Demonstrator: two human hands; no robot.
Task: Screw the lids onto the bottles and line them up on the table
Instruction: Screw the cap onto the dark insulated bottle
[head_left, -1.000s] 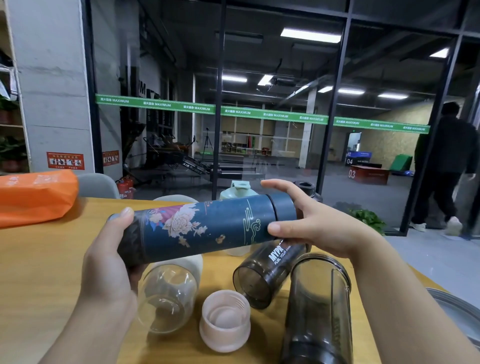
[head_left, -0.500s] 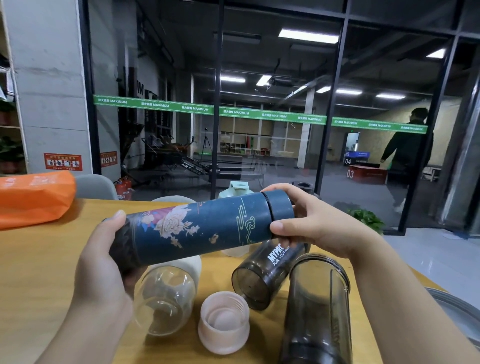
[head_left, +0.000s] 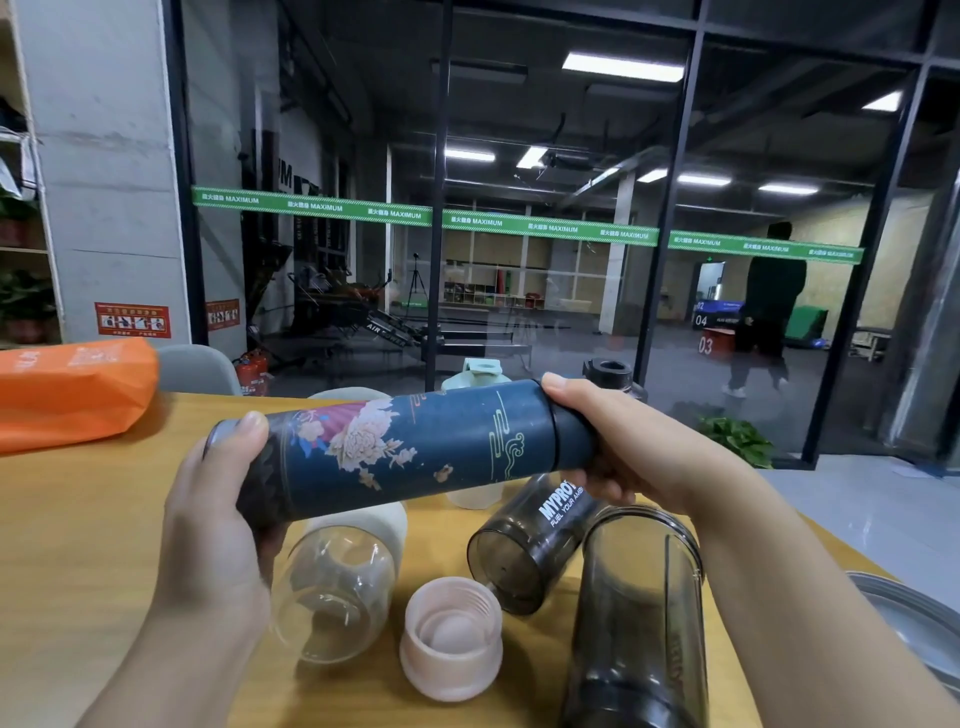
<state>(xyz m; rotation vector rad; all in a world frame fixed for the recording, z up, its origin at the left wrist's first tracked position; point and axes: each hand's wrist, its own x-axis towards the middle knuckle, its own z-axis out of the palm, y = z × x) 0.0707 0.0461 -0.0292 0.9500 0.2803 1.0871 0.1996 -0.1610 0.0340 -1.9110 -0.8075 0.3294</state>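
Navy floral flask (head_left: 395, 457) is up in the air above the clear bottle (head_left: 332, 587), left hand (head_left: 218, 525) gripping its base, right hand (head_left: 639, 447) fingers wrapped round the lid (head_left: 574, 439). It's tipped flatter than a second ago, grip shifted, so probably mid-twist, nearly capped.

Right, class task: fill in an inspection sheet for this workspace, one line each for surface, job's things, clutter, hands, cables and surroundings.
Surface: wooden table, partly covered.
Job's things: blue flask held level above the table, its lid on; clear bottle and dark bottle lying open; dark cup upright, open; pink lid loose.
Clutter: orange bag; metal rim.
Hands: left hand grips the flask's base; right hand grips the lid.
Cables: nothing seen.
Surroundings: glass wall; a person beyond it.
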